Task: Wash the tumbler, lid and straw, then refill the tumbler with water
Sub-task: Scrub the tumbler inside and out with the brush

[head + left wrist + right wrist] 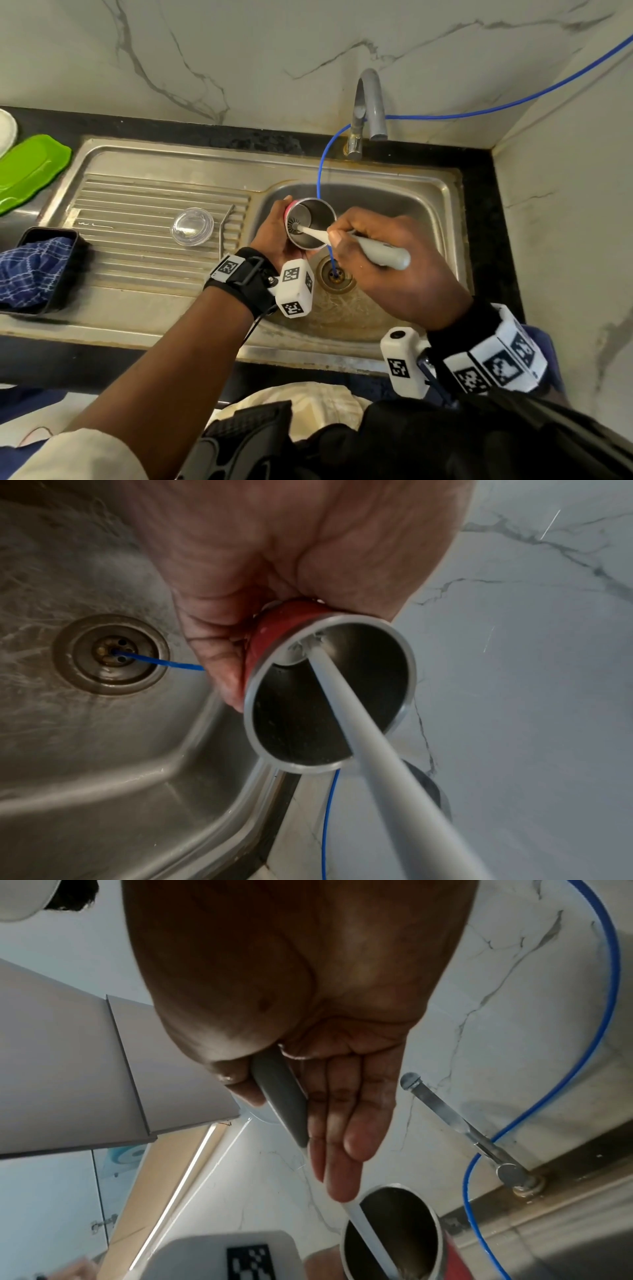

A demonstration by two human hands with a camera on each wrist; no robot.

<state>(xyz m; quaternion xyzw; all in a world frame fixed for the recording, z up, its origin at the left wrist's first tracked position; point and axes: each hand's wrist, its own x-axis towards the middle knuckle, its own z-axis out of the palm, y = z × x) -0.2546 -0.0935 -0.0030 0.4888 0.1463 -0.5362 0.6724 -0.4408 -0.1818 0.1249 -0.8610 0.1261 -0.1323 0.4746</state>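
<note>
Red steel tumbler (310, 224) held over the steel sink basin (404, 209), tilted, open mouth facing the person, left hand (270, 236) wrapped round its body, right hand (387, 260) gripping a grey long-handled bottle brush (346, 241), handle running diagonally into the mouth, bristle head deep inside

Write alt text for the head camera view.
Over a steel sink, the left hand grips a tumbler while the right hand scrubs inside it with a bottle brush. A clear lid and straw lie on the drainboard.
</note>
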